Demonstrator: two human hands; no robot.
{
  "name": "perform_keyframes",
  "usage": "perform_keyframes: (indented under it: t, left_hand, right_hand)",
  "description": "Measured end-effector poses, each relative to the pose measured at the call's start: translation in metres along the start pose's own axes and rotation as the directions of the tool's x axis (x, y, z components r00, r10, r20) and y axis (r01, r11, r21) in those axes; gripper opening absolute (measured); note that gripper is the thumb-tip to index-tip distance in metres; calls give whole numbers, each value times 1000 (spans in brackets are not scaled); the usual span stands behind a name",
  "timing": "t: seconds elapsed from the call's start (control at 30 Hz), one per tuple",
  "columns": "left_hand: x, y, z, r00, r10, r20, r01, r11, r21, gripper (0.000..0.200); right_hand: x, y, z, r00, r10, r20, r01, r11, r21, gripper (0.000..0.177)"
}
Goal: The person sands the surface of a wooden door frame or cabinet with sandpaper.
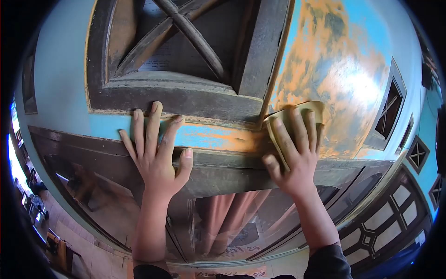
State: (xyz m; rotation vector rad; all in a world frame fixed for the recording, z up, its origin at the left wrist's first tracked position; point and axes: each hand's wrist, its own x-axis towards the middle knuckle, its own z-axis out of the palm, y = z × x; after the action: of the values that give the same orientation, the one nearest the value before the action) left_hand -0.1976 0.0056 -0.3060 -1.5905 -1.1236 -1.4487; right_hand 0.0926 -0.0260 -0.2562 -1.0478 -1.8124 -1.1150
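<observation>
Fingers [300, 130] of the right hand [301, 169] lie extended and slightly apart over a tan sheet [318, 107], which sits against the mottled orange-and-blue wall [327, 69] beside the window frame's [200, 104] lower corner. Left hand [159, 162]: fingers spread across the painted strip [204, 136] below the frame.

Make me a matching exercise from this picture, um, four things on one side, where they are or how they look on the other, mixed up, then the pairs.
Things:
1. Left hand
2. Tan sheet
3. Crossed bars
4. Curtain

Places and states:
A. Set in the dark frame
B. Hanging in reddish folds
C. Spread over the narrow wall strip, holding nothing
D. Under the right hand

Pairs: 1-C, 2-D, 3-A, 4-B
</observation>
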Motion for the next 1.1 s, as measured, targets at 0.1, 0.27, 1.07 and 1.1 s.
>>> perform_keyframes:
  t: [0.1,0.27,1.07,1.1]
  left_hand:
    - [0,1,1,1000,-11,-13,11,1000,-8,49]
    - [1,0,-2,1000,6,8,-6,999,47,50]
    - [-2,-5,2,996,79,53,-85,988,126,73]
    - [-2,-5,2,995,87,56,-93,987,128,74]
  right_hand:
    - [-16,-24,10,971,-179,160,182,983,1,61]
    - [8,-10,3,995,-79,62,81,996,-38,71]
    - [27,-24,0,960,-232,158,242,969,-53,70]
    - [34,-16,1,975,-215,62,221,969,-106,71]
